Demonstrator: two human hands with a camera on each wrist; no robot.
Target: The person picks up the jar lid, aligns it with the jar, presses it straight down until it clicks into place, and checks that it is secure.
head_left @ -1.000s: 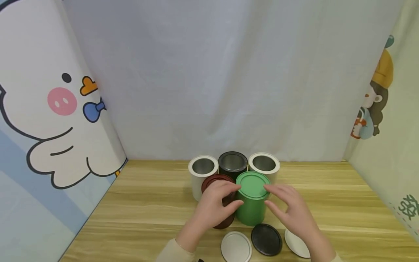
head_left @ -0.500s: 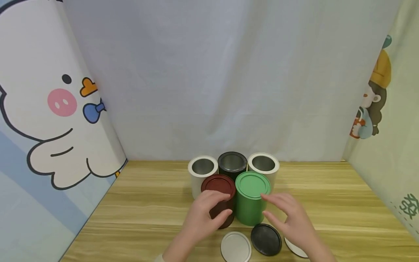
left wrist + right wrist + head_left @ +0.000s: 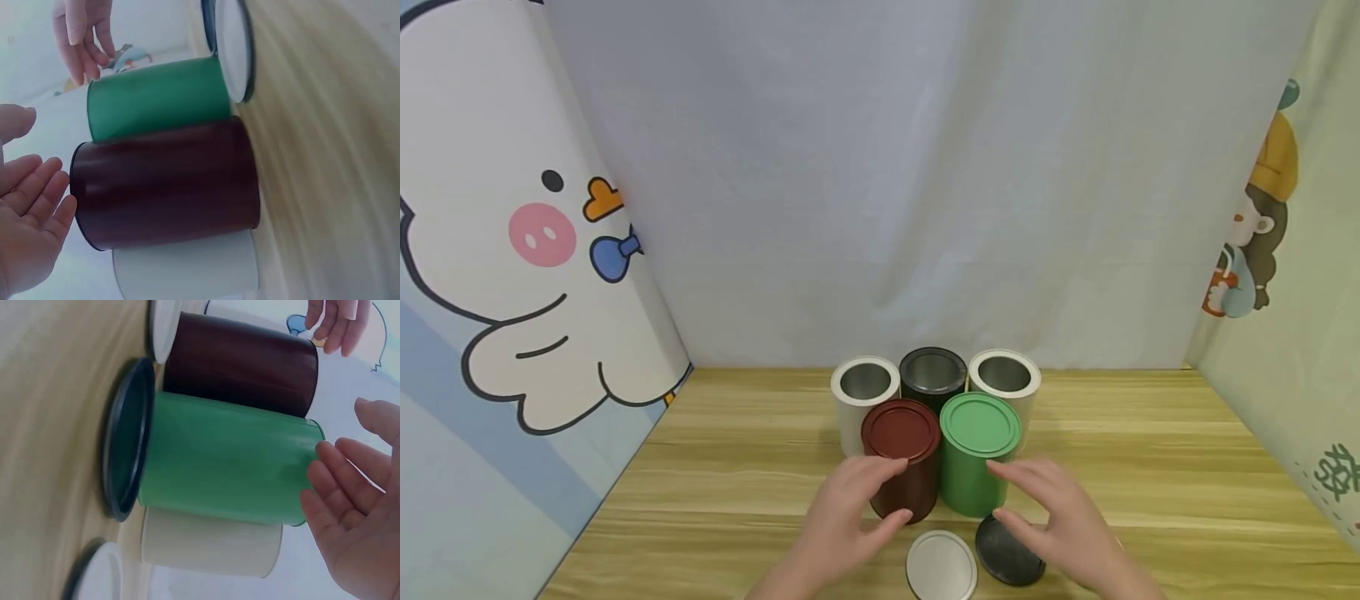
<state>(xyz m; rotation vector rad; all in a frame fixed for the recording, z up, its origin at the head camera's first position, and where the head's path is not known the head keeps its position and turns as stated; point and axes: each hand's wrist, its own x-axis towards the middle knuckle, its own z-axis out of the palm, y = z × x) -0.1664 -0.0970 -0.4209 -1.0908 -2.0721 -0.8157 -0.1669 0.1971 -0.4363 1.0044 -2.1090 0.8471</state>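
A dark red can (image 3: 901,457) and a green can (image 3: 979,454) stand side by side, each with its lid on. My left hand (image 3: 872,496) hovers open just in front of the red can, holding nothing; its fingers (image 3: 34,209) lie beside the red can's (image 3: 165,181) top. In front of the green can my right hand (image 3: 1013,496) is also open and holds nothing, its fingers (image 3: 340,500) close to the top rim of the green can (image 3: 225,459).
Behind the cans stand two open white cans (image 3: 865,392) (image 3: 1004,379) and an open black can (image 3: 932,371). A white lid (image 3: 942,565) and a black lid (image 3: 1009,557) lie on the wooden table (image 3: 715,483) near me. Printed cloth walls enclose three sides.
Both hands have drawn back toward me, off the green can's lid and the red can. The cans have not moved.
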